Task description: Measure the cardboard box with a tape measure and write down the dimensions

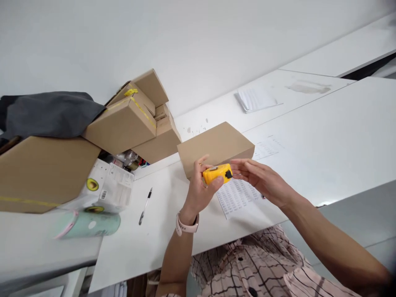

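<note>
From where I stand, the left hand (198,187) has its grip clamped on a yellow tape measure (213,175), held up at the centre of the frame with its black end turned toward the right. A pale pink watch (187,227) circles that wrist. The right hand (262,179), just right of centre, has its fingers stretched out close together beside the black end; I cannot tell whether its grip pinches anything there.

Behind the hands, a closed brown box (216,142) sits on the white tabletop (324,140). A printed sheet (235,200) lies beneath the hands, right of centre, and a pen (145,206) lies apart from them, left of centre.

Over at the lower left a mint-green bottle (102,225) is on its side, just beside a white carton (119,189) printed with avocados. Larger cardboard boxes (123,123) crowd the left of the frame, with a dark cloth (52,115) draped over some of them. A stack of papers (256,99) rests at the upper right.
</note>
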{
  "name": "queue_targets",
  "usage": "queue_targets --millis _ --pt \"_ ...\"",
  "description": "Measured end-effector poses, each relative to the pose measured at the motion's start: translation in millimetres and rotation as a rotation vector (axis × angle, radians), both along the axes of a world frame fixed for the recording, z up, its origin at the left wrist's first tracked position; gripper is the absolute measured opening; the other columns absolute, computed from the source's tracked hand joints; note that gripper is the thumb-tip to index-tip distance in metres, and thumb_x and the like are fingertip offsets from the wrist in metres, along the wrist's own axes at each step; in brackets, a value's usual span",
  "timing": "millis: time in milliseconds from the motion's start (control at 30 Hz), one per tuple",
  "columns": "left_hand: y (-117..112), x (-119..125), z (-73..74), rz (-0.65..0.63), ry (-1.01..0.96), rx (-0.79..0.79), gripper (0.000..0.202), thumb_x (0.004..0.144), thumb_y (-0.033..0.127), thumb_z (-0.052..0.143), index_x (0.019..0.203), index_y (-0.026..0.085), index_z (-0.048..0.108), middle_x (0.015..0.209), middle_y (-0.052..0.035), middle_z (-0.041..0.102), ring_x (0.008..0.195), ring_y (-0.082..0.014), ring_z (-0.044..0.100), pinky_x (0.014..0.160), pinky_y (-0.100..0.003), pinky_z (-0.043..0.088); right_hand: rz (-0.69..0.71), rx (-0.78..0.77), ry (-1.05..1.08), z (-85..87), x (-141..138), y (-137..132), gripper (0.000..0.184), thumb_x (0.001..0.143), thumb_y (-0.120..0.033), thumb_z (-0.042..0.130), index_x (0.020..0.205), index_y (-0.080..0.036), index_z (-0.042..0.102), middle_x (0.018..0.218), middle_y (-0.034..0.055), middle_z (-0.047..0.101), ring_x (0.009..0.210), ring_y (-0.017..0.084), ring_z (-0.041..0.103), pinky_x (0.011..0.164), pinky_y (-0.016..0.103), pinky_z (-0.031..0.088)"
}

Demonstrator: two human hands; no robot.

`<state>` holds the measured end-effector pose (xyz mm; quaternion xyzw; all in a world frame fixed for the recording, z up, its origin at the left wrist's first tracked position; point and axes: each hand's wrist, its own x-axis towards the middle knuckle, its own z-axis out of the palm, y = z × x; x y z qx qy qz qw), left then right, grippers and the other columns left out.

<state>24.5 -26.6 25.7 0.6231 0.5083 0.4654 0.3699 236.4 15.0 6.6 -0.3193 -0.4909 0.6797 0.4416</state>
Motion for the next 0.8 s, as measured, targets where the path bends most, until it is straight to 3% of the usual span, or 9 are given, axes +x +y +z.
queue_targets --millis 167,333,467,633,800 --pt "-5.2 -30.3 0.0 0.117 -0.044 -0.001 0.073 0.082 0.052 0.076 0.142 0.026 0.044 0.112 -0.0077 0.064 0.098 -0.0214 0.067 0.084 -0.035 0.057 -0.092 -0.008 -0.019 0.4 3.0 30.2 0.042 0.077 -0.055 0.081 0.105 -0.025 0.074 0.095 0.0053 0.072 0.077 0.017 0.063 0.073 0.036 0.057" --pt "3.4 -91.2 7.1 0.438 -0.097 0.059 0.068 0.08 0.053 0.074 0.135 0.021 0.051 0.097 -0.0046 0.067 0.083 -0.0183 0.067 0.077 -0.03 0.053 -0.364 0.062 0.05 7.9 25.0 113.4 0.04 0.062 -0.044 0.092 0.087 -0.022 0.07 0.075 -0.0007 0.061 0.064 0.012 0.052 0.059 0.029 0.048" --pt "9.3 -129.3 1.9 0.664 -0.114 -0.004 0.063 0.079 0.059 0.069 0.126 0.019 0.058 0.101 -0.0053 0.068 0.071 -0.0142 0.062 0.064 -0.025 0.045 -0.44 0.037 0.0 2.9 26.1 164.1 0.036 0.063 -0.037 0.092 0.076 -0.02 0.063 0.065 -0.0029 0.052 0.056 0.009 0.043 0.052 0.027 0.04" --pt "15.1 -139.3 -10.4 0.708 -0.118 -0.082 0.064 0.076 0.064 0.068 0.12 0.018 0.061 0.101 -0.0055 0.069 0.067 -0.0129 0.059 0.06 -0.024 0.04 -0.426 -0.03 -0.151 -14.4 6.9 174.2 0.036 0.061 -0.038 0.09 0.075 -0.019 0.063 0.07 -0.001 0.06 0.06 0.01 0.05 0.055 0.026 0.042" --pt "29.4 -129.9 -10.4 0.623 -0.14 -0.071 0.068 0.075 0.063 0.07 0.124 0.017 0.059 0.101 -0.0068 0.068 0.072 -0.0137 0.061 0.062 -0.024 0.041 -0.342 -0.084 -0.23 -23.7 -4.1 165.1 0.037 0.063 -0.042 0.089 0.086 -0.019 0.071 0.087 0.0036 0.072 0.074 0.017 0.062 0.06 0.028 0.048"
